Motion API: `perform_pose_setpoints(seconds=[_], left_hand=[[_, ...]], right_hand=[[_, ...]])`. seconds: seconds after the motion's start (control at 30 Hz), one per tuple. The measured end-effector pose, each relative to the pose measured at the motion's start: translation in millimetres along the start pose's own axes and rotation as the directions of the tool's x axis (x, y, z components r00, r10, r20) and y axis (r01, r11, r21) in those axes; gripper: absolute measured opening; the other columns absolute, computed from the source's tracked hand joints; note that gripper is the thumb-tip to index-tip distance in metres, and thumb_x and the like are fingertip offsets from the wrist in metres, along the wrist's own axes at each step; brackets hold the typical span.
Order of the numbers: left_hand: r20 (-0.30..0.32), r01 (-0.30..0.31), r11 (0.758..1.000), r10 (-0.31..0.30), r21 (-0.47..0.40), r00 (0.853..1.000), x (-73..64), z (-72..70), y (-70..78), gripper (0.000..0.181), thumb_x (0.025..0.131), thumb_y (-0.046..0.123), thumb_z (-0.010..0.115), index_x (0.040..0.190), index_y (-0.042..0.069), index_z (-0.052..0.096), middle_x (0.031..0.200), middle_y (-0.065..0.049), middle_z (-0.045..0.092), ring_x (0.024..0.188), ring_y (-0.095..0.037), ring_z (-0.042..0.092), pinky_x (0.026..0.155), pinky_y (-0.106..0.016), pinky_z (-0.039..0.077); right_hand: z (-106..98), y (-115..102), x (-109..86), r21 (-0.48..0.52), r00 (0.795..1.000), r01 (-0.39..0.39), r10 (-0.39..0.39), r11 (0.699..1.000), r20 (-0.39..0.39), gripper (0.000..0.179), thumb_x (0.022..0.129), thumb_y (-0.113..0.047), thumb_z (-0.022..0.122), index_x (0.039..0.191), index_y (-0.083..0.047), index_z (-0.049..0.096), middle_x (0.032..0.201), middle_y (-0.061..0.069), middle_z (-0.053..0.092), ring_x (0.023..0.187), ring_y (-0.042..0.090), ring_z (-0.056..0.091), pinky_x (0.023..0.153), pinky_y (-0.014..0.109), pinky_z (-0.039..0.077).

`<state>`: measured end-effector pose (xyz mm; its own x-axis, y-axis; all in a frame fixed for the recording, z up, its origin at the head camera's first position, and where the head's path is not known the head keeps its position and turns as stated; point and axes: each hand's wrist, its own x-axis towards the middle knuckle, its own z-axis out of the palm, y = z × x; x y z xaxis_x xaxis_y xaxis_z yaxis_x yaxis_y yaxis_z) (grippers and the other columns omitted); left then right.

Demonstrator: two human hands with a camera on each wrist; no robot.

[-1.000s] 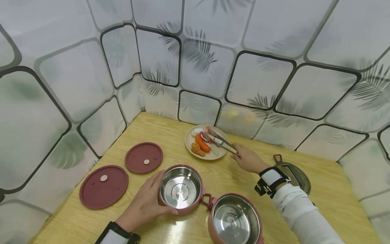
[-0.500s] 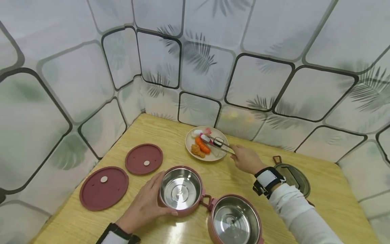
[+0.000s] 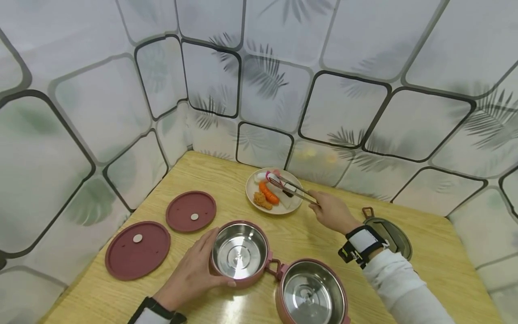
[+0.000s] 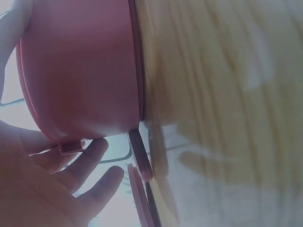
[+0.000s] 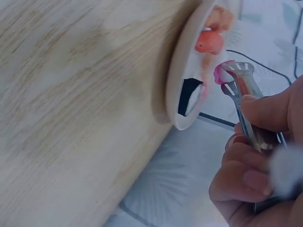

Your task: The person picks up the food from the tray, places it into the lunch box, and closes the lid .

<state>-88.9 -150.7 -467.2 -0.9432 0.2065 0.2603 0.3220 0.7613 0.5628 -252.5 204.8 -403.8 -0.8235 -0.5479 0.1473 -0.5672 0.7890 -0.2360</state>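
Since half a second ago the tongs (image 3: 292,189) have lifted a little and turned, so their tips now sit over the far left part of the plate (image 3: 295,206), near the pink and white pieces, and no longer around the black-and-white roll (image 3: 288,193). The right hand (image 3: 332,210) holds the tongs by the rear end, fingers (image 5: 246,163) curled round both arms. Their long axis runs from the hand up and to the left across the plate. In the right wrist view the tips seem nearly closed, with something pink at them, but this view is blurred and I cannot say if a piece is caught.

The carrot (image 3: 269,192) and the fried piece (image 3: 262,200) lie on the left part of the plate, below the tips. The left hand (image 3: 193,273) rests with relaxed fingers against the side of the near steel bowl (image 3: 240,252), in the lower middle of the frame. A second bowl (image 3: 311,292) stands touching it at lower right. Two red lids (image 3: 137,249) lie on the tabletop (image 3: 311,234) at the left. The right hand is much nearer the food than the left.
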Motion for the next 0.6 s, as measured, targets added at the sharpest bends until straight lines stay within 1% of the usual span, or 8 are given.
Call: perform_pose_setpoints(seconds=[0.17, 0.3, 0.37, 0.47, 0.6], left_hand=[[0.001, 0.002, 1.000, -0.002, -0.005, 1.000, 1.1, -0.7, 0.2, 0.125, 0.049, 0.072, 0.074, 0.146, 0.019, 0.014, 0.143, -0.014, 0.033, 0.125, -0.026, 0.032, 0.098, -0.050, 0.036], [0.000, 0.001, 1.000, -0.001, 0.000, 1.000, 1.7, -1.1, 0.5, 0.125, 0.049, 0.073, 0.073, 0.146, 0.019, 0.015, 0.143, -0.014, 0.033, 0.125, -0.026, 0.032, 0.098, -0.050, 0.036], [0.001, 0.003, 1.000, -0.003, 0.005, 1.000, 1.5, -1.1, 0.8, 0.125, 0.049, 0.073, 0.072, 0.146, 0.019, 0.015, 0.143, -0.015, 0.033, 0.125, -0.026, 0.032, 0.098, -0.050, 0.036], [0.005, 0.014, 1.000, -0.014, 0.011, 1.000, 0.5, -1.2, 1.6, 0.125, 0.049, 0.074, 0.072, 0.146, 0.019, 0.015, 0.143, -0.014, 0.033, 0.125, -0.025, 0.032, 0.098, -0.050, 0.036], [0.012, 0.024, 1.000, -0.024, 0.012, 1.000, -0.5, -1.6, 2.2, 0.125, 0.050, 0.075, 0.071, 0.146, 0.020, 0.014, 0.143, -0.014, 0.032, 0.126, -0.025, 0.031, 0.098, -0.050, 0.036]], right_hand=[[-15, -8, -7.0, 0.065, 0.999, 0.036, -0.033, 0.997, -0.044, 0.043, 0.093, -0.020, 0.053, 0.132, -0.004, 0.043, 0.109, 0.015, 0.061, 0.074, 0.014, 0.056, 0.060, 0.036, 0.045], [-24, -17, -17.2, 0.084, 0.992, 0.099, -0.092, 0.992, -0.084, 0.044, 0.093, -0.020, 0.054, 0.133, -0.005, 0.043, 0.114, 0.016, 0.059, 0.084, 0.017, 0.058, 0.068, 0.040, 0.049], [-28, -23, -23.3, 0.097, 0.989, 0.128, -0.119, 0.987, -0.088, 0.044, 0.093, -0.021, 0.054, 0.133, -0.006, 0.043, 0.116, 0.014, 0.059, 0.087, 0.017, 0.058, 0.070, 0.040, 0.050], [-34, -34, -33.5, 0.124, 0.985, 0.168, -0.160, 0.978, -0.069, 0.044, 0.093, -0.023, 0.055, 0.133, -0.009, 0.044, 0.117, 0.012, 0.059, 0.090, 0.014, 0.057, 0.071, 0.039, 0.050], [-41, -47, -47.0, 0.190, 0.979, 0.198, -0.204, 0.962, 0.010, 0.045, 0.093, -0.027, 0.053, 0.133, -0.009, 0.044, 0.121, 0.010, 0.058, 0.099, 0.014, 0.056, 0.078, 0.041, 0.049]])
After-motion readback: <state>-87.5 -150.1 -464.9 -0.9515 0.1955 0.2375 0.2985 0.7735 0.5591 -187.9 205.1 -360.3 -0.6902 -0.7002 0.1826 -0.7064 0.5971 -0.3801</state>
